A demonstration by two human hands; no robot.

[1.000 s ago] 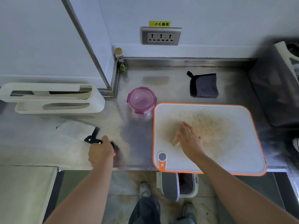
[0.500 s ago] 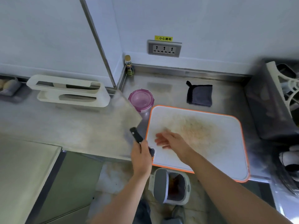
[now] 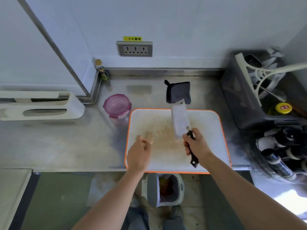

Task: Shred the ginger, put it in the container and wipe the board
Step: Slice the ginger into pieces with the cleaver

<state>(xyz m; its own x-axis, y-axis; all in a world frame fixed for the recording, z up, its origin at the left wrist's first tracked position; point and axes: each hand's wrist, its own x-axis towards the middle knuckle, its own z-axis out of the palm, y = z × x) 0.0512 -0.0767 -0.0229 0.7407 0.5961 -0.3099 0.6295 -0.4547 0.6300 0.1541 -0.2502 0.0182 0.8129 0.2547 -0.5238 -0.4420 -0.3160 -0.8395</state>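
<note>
- On the floor, just under the near edge of the cutting board (image 3: 214, 123), a small bin (image 3: 163, 190) is standing with its lid up, probably placed there so that scraps can be swept straight off the board.
- The left hand (image 3: 139, 153) is reaching over the board's near left corner, its fingers loosely curled and ending right at the ginger (image 3: 150, 138). Whether they are pinching it or only touching it I cannot tell. My guess is that this hand is getting ready to steady the piece for cutting.
- The ginger is lying as 1 short pale stub on the left part of the board. Its long axis seems to be running away from the person, though blur is making that unsure.
- The right hand (image 3: 195, 145) is gripping the black handle of the cleaver (image 3: 180, 120) with its fingers wrapped round it, over the middle of the board.
- The cleaver's long axis is running near to far, with the blade pointing at the board's far edge and leaning slightly left. The blade is well apart from the ginger.
- A brownish smear is covering the board's centre.
- The container (image 3: 117, 105) is sitting just off the board's far left corner with its purple lid on.
- A dark cloth (image 3: 178, 92) is waiting just beyond the board's far edge, handy for wiping.
</note>
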